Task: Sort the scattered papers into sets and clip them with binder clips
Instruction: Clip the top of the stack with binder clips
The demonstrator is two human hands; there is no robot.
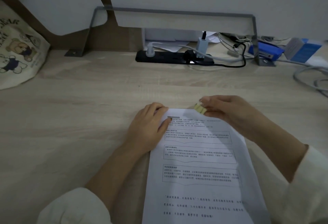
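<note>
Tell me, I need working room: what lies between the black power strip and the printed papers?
Only bare light wooden desktop, in the head view.

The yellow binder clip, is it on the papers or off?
Cannot tell. The right hand pinches the binder clip at the top edge of the papers, hiding its mouth.

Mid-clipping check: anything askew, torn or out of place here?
Nothing looks damaged or spilled. The paper set lies slightly skewed on the desk. The left hand grips its top left corner, and the right hand holds the yellow binder clip at its top edge.
</note>
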